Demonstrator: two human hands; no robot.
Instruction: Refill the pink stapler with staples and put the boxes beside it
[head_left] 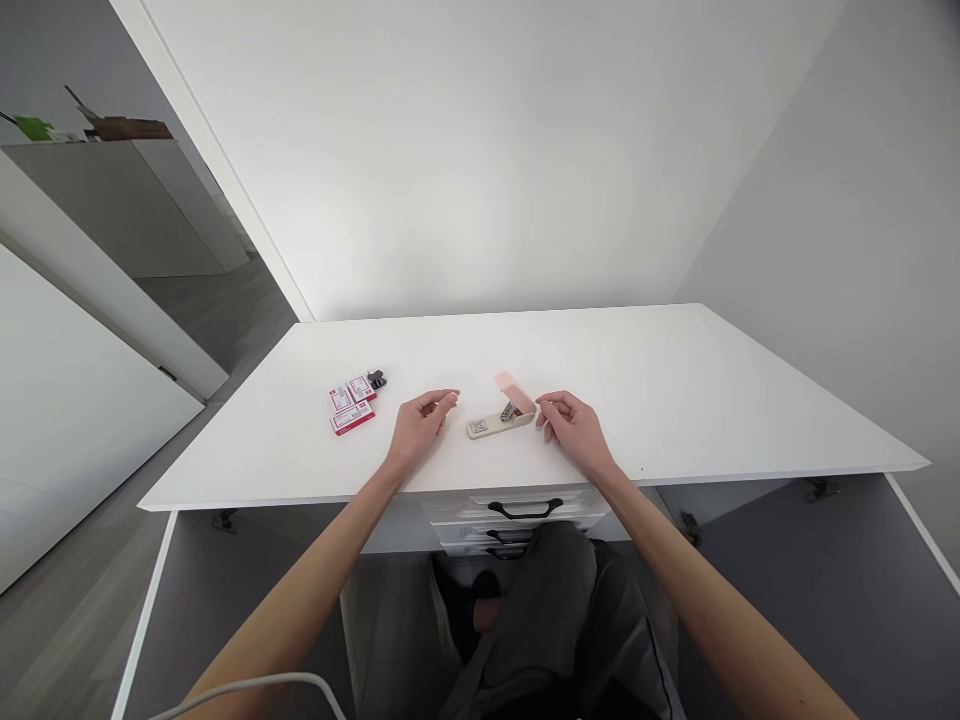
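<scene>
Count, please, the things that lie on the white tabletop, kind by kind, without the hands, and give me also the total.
Stapler, cream and pink: 1
Red-and-white boxes: 3
Small black item, too small to name surely: 1
Total: 5

Three red-and-white packs [351, 407] lie beside a small black item [376, 379]; drawers [466, 534] below bear black handles [525, 515].

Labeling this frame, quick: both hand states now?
Left hand: loosely curled, nothing visibly held; open or closed unclear.
Right hand: loosely curled beside pink-and-beige gadget; whether gripping can't be told.
</scene>
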